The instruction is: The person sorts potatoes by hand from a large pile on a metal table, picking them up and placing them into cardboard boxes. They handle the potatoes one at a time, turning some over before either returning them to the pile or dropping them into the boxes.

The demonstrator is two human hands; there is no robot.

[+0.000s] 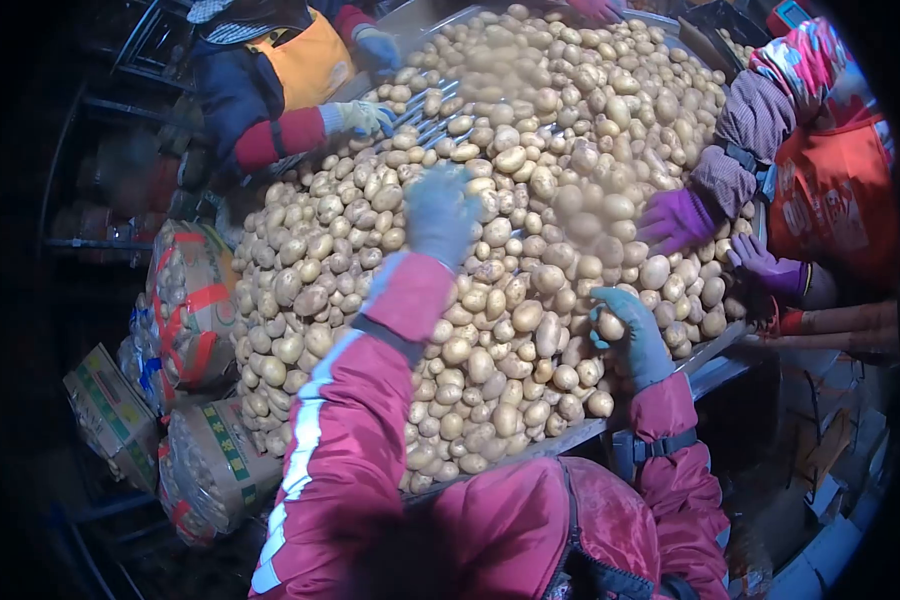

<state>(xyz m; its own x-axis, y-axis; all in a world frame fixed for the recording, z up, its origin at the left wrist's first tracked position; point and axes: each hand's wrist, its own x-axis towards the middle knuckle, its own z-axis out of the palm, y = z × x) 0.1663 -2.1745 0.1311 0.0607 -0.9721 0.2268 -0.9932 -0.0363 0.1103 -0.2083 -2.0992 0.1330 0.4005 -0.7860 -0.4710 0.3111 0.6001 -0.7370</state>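
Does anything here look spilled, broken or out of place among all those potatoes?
Nothing stands out. The potatoes lie heaped on the table, none seen falling off. The left hand hovers blurred over the heap; the right hand rests on potatoes near the edge.

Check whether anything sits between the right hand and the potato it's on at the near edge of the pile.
Nothing visible does. The right hand, in a teal glove, is curled directly around a potato at the near edge of the potato pile. The left hand hovers blurred above the pile's middle, grip unclear.
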